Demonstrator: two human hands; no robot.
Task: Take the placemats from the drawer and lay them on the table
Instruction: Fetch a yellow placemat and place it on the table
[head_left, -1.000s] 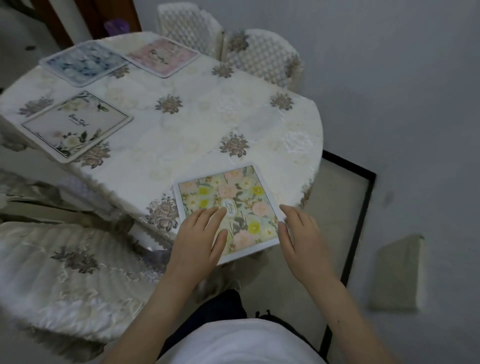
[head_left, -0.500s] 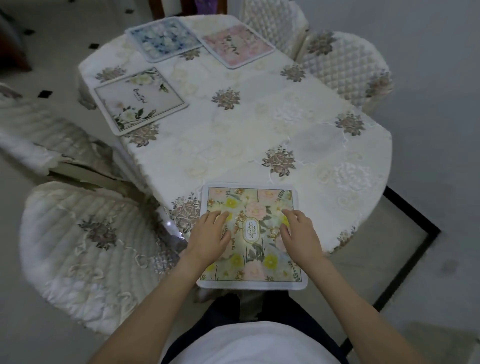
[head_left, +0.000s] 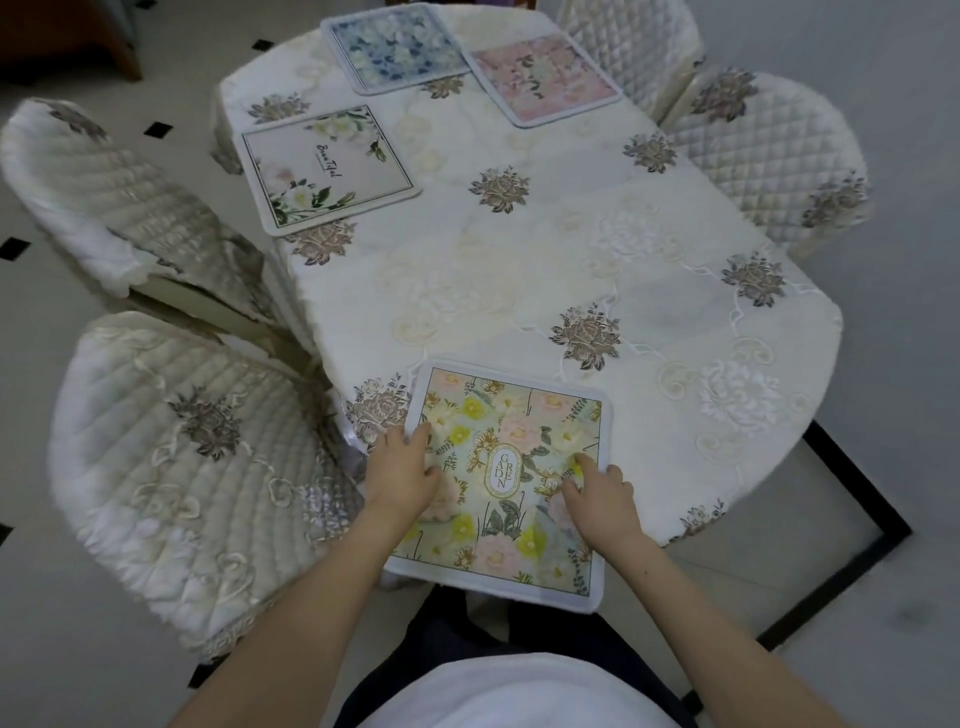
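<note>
A yellow-and-pink floral placemat lies at the near edge of the table, its near part hanging over the edge. My left hand rests on its left side, fingertips at the mat's left border. My right hand presses on its right side with bent fingers. Three more placemats lie farther off: a white one with green leaves at the left, a blue one at the far end, a pink one beside it.
The table wears a cream embroidered cloth. Quilted covered chairs stand around it: two on the left, two on the far right. A black-framed panel lies on the floor at the right.
The view swung so the table sits square ahead. The floral placemat slid to the near edge and turned straight; both hands moved onto its two sides.
</note>
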